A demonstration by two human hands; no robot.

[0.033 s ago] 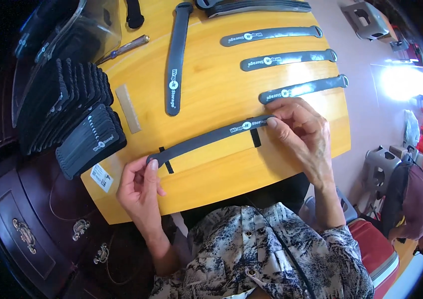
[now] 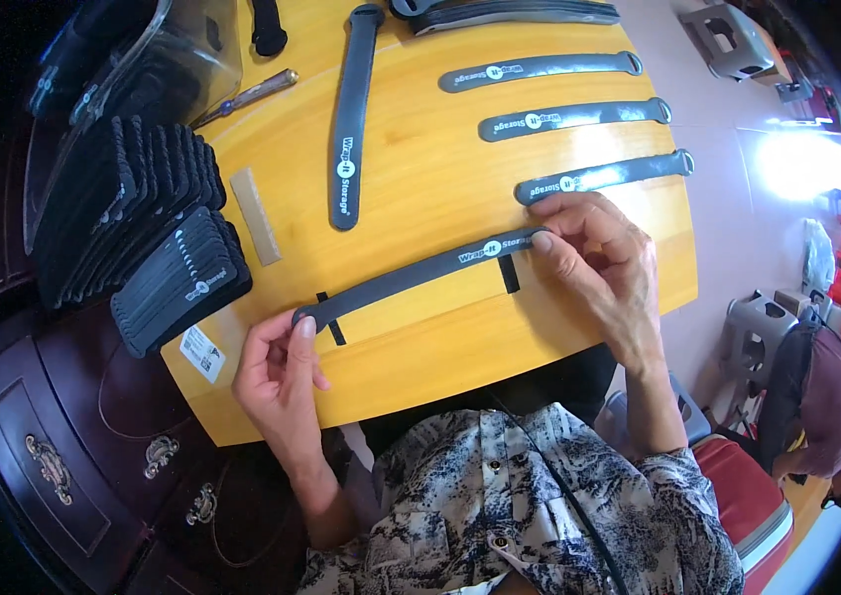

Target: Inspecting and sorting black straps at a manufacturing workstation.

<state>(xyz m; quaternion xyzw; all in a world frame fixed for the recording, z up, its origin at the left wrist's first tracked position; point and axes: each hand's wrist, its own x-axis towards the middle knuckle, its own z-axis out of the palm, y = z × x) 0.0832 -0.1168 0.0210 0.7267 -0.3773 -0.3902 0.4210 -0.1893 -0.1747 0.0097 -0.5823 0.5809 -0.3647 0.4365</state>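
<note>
A long dark grey strap [image 2: 411,276] with white lettering lies stretched across the yellow wooden table [image 2: 440,337], over two short black marks. My left hand [image 2: 280,372] pinches its left end near the table's front edge. My right hand [image 2: 594,258] pinches its right end. The strap lies flat between both hands.
Three more grey straps [image 2: 579,117] lie in a row at the far right, and another strap [image 2: 349,119] runs lengthwise at the middle. Stacks of black straps [image 2: 138,223] crowd the left side, beside a tan strip [image 2: 256,215]. A person [image 2: 817,407] bends low at the right.
</note>
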